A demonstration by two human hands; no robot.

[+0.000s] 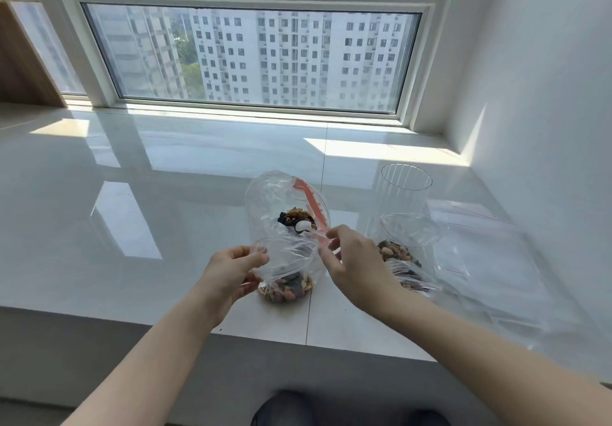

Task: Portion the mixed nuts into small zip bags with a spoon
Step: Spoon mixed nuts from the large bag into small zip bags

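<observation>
My left hand (228, 275) pinches the rim of a small bag (284, 270), thumb and fingers curled on its left edge, holding the mouth open above the sill (165, 194). Nuts (286, 290) already sit in the bottom of this bag, which rests near the sill's front edge. My right hand (354, 266) pinches the clear handle of a spoon (306, 228) between thumb and fingertips; its white bowl lies on the nuts inside the big bag (284, 200), just behind the small one. The big bag stands open with a red zip strip (314, 207) along its right side. To the right, a second small bag (407, 240) of nuts stands open, touching a clear ribbed cup (405, 184) behind it. Another filled bag (410, 278) lies flat just in front of that one, beside my right wrist. Empty zip bags (486, 260) lie spread further right, near the wall (530, 94). A window (251, 58) runs behind the sill
</observation>
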